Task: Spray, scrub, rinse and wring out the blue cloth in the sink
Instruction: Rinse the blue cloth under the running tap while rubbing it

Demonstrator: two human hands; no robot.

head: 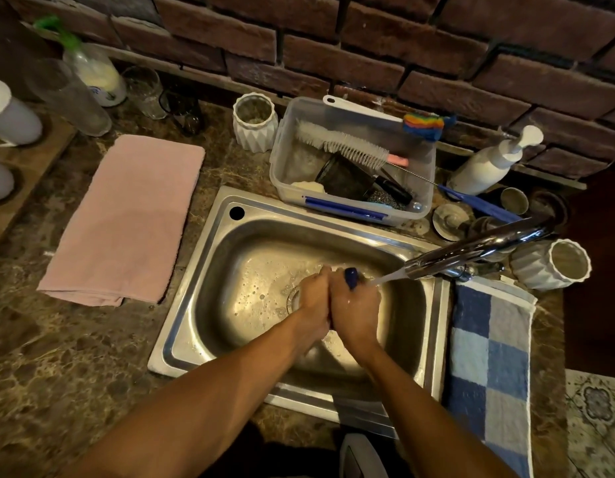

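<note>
Both my hands are pressed together over the middle of the steel sink [209, 270]. My left hand [313, 298] and my right hand [356, 305] grip the blue cloth [351, 276] between them; only a small dark blue bit sticks out at the top of my right hand, the rest is hidden. Water runs from the chrome tap [471, 251] onto my right hand and the cloth. The drain [293, 298] lies just left of my left hand. A spray bottle with a green trigger [89, 67] stands at the back left.
A pink towel [127, 219] lies left of the sink, a blue checked towel [488, 367] right of it. Behind the sink stands a clear tub [282, 174] with brushes, a white pump bottle [488, 163] and white ribbed jars [254, 122]. Glasses stand at the back left.
</note>
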